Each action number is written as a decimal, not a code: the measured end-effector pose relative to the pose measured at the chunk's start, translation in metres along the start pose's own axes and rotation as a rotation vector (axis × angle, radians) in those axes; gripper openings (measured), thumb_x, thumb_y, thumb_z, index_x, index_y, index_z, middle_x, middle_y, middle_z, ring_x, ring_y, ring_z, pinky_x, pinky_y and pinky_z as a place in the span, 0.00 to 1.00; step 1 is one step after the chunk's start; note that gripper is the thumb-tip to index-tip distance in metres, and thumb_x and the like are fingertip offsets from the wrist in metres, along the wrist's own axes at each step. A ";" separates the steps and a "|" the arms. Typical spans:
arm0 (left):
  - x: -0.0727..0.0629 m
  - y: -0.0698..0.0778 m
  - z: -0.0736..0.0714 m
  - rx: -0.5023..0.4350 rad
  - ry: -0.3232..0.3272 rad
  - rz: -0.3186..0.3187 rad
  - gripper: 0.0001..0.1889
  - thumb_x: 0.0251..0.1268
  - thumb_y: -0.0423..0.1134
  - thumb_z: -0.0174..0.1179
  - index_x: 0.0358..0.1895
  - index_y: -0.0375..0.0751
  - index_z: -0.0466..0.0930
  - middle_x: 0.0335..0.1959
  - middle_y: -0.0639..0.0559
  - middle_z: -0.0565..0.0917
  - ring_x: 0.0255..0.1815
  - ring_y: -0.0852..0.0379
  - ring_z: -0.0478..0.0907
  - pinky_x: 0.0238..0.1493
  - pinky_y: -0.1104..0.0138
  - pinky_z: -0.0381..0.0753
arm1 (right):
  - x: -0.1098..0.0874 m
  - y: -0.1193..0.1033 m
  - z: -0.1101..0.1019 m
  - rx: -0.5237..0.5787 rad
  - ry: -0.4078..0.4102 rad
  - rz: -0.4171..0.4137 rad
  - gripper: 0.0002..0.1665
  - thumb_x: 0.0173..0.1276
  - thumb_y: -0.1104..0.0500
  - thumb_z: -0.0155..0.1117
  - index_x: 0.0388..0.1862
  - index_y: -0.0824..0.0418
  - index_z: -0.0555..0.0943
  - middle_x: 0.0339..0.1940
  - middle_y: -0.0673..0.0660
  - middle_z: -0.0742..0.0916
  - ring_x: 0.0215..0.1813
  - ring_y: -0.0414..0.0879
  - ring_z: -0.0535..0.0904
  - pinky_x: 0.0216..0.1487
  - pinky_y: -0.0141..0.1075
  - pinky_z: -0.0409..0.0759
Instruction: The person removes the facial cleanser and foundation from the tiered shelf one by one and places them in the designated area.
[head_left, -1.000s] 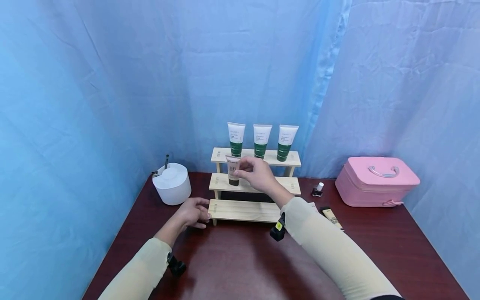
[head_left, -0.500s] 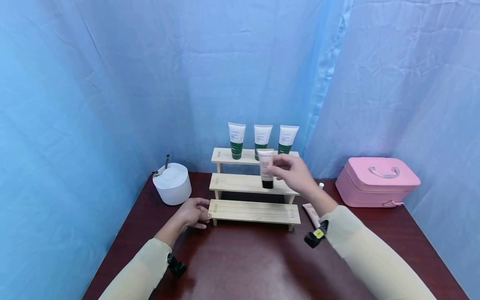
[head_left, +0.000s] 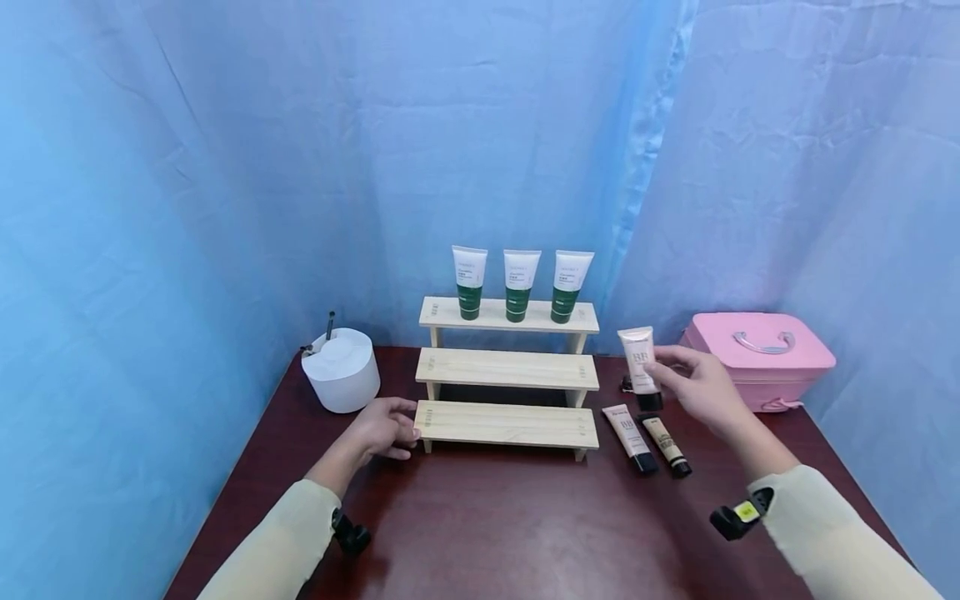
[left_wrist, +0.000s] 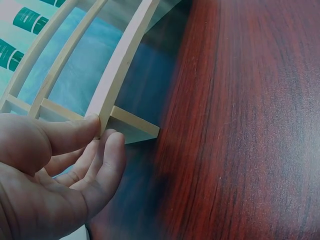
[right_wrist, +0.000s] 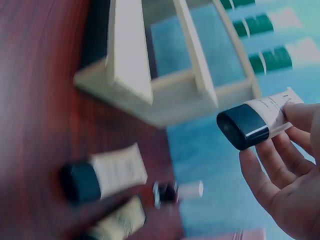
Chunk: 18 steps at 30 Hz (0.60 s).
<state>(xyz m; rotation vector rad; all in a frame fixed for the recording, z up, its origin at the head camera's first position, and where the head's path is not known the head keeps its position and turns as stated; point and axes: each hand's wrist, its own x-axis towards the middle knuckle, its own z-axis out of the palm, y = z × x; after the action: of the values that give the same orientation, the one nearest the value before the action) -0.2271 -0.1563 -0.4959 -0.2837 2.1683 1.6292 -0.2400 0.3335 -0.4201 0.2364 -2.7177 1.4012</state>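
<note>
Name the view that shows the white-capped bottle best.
The right wrist view: the bottle shows whole there, though blurred. The head view shows only a dark sliver behind the held tube; the left wrist view shows none of it.

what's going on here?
A person is handling cosmetic tubes at a table. The right-hand grip holds a pale pink BB tube, cap down, in the air to the right of a three-step wooden rack. The left-hand grip holds the left end of its bottom step. Three green-and-white tubes stand on the top step; another BB tube and a yellowish tube lie on the table.
</note>
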 end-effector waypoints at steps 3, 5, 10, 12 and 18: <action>0.001 -0.001 0.000 0.000 0.003 0.002 0.31 0.63 0.21 0.65 0.71 0.35 0.71 0.45 0.39 0.83 0.37 0.49 0.84 0.34 0.56 0.91 | -0.010 0.020 -0.014 -0.019 -0.013 0.032 0.28 0.77 0.51 0.63 0.66 0.71 0.78 0.46 0.67 0.89 0.37 0.35 0.85 0.36 0.34 0.89; 0.001 -0.002 0.001 -0.001 0.004 0.003 0.31 0.64 0.21 0.65 0.71 0.35 0.71 0.45 0.39 0.83 0.37 0.49 0.84 0.34 0.56 0.91 | -0.017 0.033 -0.023 -0.063 -0.031 0.053 0.29 0.78 0.51 0.62 0.66 0.72 0.77 0.45 0.67 0.89 0.38 0.34 0.84 0.36 0.35 0.89; 0.001 -0.002 0.001 0.000 0.006 0.002 0.31 0.63 0.21 0.65 0.71 0.36 0.71 0.44 0.39 0.83 0.37 0.49 0.84 0.34 0.57 0.91 | -0.033 0.059 -0.040 -0.182 -0.084 0.098 0.29 0.78 0.50 0.61 0.66 0.71 0.78 0.44 0.64 0.88 0.37 0.36 0.82 0.33 0.35 0.87; 0.000 -0.001 0.001 0.002 0.006 0.003 0.31 0.63 0.21 0.64 0.71 0.36 0.71 0.44 0.39 0.82 0.37 0.49 0.83 0.34 0.57 0.91 | -0.037 0.069 -0.045 -0.247 -0.104 0.094 0.28 0.78 0.50 0.62 0.65 0.70 0.79 0.45 0.63 0.88 0.38 0.38 0.81 0.33 0.34 0.84; -0.001 0.000 0.001 0.005 0.006 -0.001 0.31 0.64 0.21 0.64 0.71 0.36 0.71 0.44 0.39 0.83 0.36 0.49 0.84 0.34 0.57 0.91 | -0.047 0.098 -0.054 -0.415 -0.171 0.061 0.25 0.77 0.49 0.62 0.62 0.67 0.83 0.52 0.64 0.88 0.47 0.46 0.78 0.42 0.36 0.78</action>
<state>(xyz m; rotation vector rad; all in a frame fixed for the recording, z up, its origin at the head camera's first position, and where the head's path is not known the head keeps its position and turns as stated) -0.2262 -0.1553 -0.4963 -0.2884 2.1758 1.6242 -0.2103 0.4383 -0.4736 0.2551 -3.0961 0.8278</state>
